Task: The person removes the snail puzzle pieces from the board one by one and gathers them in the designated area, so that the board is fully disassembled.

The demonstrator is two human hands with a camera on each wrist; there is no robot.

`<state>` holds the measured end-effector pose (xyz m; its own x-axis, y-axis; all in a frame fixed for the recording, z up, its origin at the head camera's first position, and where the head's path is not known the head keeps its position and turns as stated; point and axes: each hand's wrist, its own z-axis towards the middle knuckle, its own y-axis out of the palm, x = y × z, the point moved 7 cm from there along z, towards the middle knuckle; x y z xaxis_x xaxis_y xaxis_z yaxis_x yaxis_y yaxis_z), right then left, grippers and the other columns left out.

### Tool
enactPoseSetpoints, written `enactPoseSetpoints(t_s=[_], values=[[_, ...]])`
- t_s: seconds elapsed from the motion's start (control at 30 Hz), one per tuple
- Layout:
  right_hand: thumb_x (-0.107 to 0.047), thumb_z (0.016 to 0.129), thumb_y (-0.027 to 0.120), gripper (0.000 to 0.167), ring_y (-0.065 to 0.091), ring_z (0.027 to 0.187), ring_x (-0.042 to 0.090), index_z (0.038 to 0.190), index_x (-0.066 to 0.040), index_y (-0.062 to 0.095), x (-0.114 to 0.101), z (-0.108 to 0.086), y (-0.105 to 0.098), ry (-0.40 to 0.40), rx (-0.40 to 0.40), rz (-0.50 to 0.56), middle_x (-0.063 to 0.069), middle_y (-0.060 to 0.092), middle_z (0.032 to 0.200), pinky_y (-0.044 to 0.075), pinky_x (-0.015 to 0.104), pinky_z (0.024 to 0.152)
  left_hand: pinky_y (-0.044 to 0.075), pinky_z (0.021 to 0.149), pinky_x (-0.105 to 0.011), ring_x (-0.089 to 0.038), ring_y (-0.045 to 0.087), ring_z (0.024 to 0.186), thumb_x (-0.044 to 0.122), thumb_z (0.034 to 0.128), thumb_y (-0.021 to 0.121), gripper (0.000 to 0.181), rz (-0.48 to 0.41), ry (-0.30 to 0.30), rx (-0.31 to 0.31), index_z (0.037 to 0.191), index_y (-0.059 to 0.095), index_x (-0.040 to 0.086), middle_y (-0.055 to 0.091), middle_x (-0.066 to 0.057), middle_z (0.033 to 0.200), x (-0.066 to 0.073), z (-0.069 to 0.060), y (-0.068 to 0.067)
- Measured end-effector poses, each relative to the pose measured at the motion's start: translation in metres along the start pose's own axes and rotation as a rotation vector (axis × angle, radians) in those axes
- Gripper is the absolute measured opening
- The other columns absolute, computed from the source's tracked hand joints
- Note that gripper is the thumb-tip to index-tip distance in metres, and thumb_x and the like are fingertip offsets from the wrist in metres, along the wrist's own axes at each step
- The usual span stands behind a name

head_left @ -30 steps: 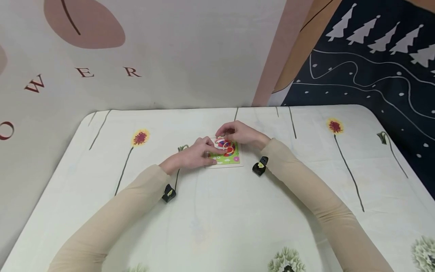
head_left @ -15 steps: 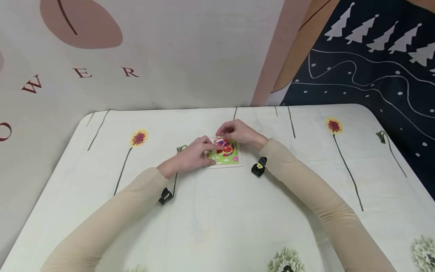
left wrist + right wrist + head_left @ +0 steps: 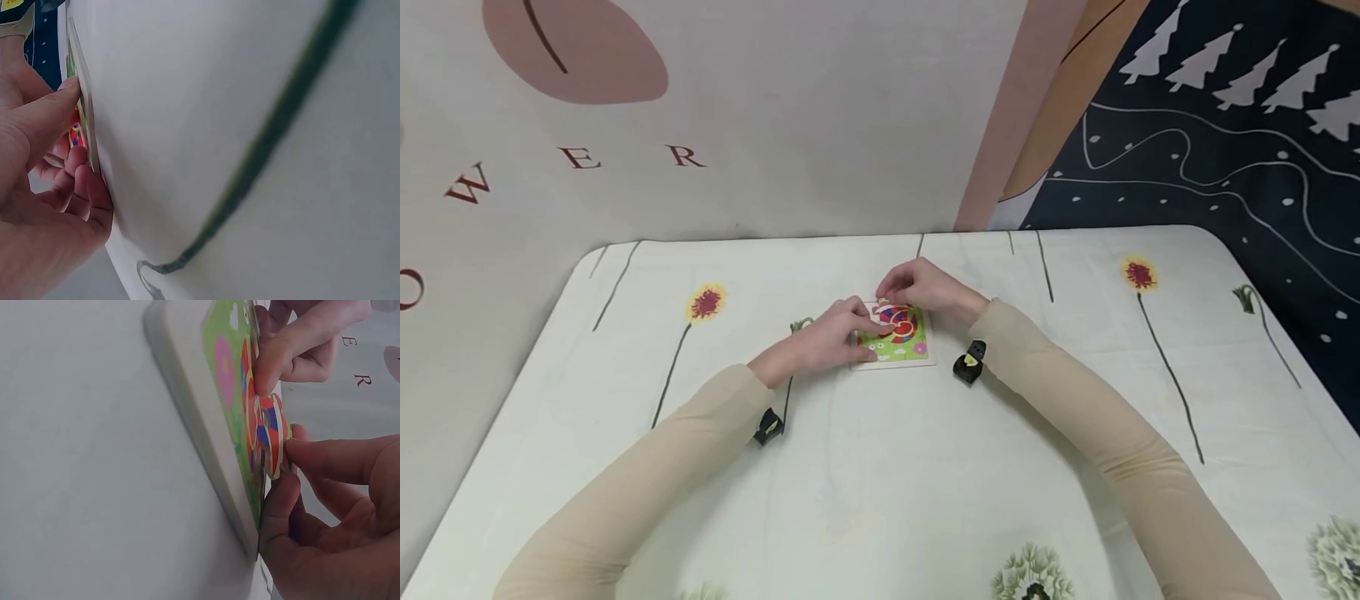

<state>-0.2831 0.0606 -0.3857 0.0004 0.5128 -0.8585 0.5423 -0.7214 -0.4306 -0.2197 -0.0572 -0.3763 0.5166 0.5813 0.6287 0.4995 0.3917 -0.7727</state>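
A small square jigsaw puzzle board (image 3: 891, 365) with a pale border and a red, blue and green picture lies flat on the table. My left hand (image 3: 829, 337) rests at its left side, thumb on the near left part and index finger extended over the picture. In the left wrist view the other fingers of the left hand (image 3: 56, 162) bend beside the board's edge. My right hand (image 3: 928, 286) is at the far edge. In the right wrist view it pinches a red, blue and white puzzle piece (image 3: 273, 434), tilted up from the board, close to the left fingertip.
A white flower-printed cloth (image 3: 865, 467) covers the table. Behind it hang a pale printed backdrop (image 3: 820, 125) and a dark sheet with white trees (image 3: 1210, 158). A black device (image 3: 970, 363) sits at the right wrist, another device (image 3: 768, 426) at the left.
Both hands stay at the board with almost no movement. The left index finger shifts slightly over the picture. The whole head view drifts a little.
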Motion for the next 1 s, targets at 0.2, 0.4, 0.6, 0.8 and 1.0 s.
enactPoseSetpoints(t_s=[0.2,0.4,0.6,0.8,1.0], values=[[0.002,0.091,0.058,0.018,0.054,0.095,0.019,0.103,0.000,0.071,-0.006,0.001,-0.001,0.013,-0.021,-0.079,0.008,0.068,0.102,0.040,0.033,0.088,0.033,0.077,-0.033,-0.025,0.039,0.094,0.012,0.0860,0.074,0.042,0.016,0.000,-0.006,0.127,0.063,0.008,0.046,-0.010,0.103,-0.001,-0.001,0.002],[-0.002,0.092,0.061,0.019,0.057,0.099,0.021,0.108,-0.001,0.071,-0.010,0.004,-0.002,0.021,-0.099,-0.173,0.009,0.067,0.106,0.040,0.037,0.094,0.033,0.077,-0.033,-0.024,0.038,0.092,0.012,0.0857,0.074,0.042,0.038,0.016,-0.005,0.126,0.064,0.009,0.045,-0.008,0.100,-0.001,-0.001,0.004],[0.000,0.091,0.059,0.019,0.056,0.100,0.023,0.107,0.000,0.070,-0.011,0.007,-0.002,0.025,-0.139,-0.161,0.011,0.067,0.107,0.038,0.039,0.095,0.033,0.078,-0.033,-0.024,0.037,0.092,0.013,0.0857,0.074,0.042,0.051,0.024,-0.008,0.126,0.064,0.008,0.045,-0.007,0.099,0.000,-0.001,0.002],[0.001,0.090,0.060,0.019,0.055,0.098,0.022,0.106,0.001,0.071,-0.016,0.006,-0.004,0.052,-0.137,-0.155,0.012,0.066,0.107,0.039,0.038,0.092,0.033,0.077,-0.033,-0.025,0.036,0.093,0.013,0.0864,0.074,0.041,0.043,0.030,-0.012,0.125,0.064,0.007,0.043,-0.007,0.098,0.001,-0.001,0.000],[0.000,0.091,0.060,0.018,0.055,0.100,0.023,0.105,0.001,0.070,-0.016,0.006,-0.002,0.055,-0.153,-0.177,0.012,0.066,0.107,0.039,0.039,0.093,0.032,0.079,-0.033,-0.025,0.036,0.093,0.013,0.0871,0.073,0.040,0.051,0.034,-0.025,0.126,0.063,0.006,0.043,-0.007,0.100,0.002,-0.001,0.001]])
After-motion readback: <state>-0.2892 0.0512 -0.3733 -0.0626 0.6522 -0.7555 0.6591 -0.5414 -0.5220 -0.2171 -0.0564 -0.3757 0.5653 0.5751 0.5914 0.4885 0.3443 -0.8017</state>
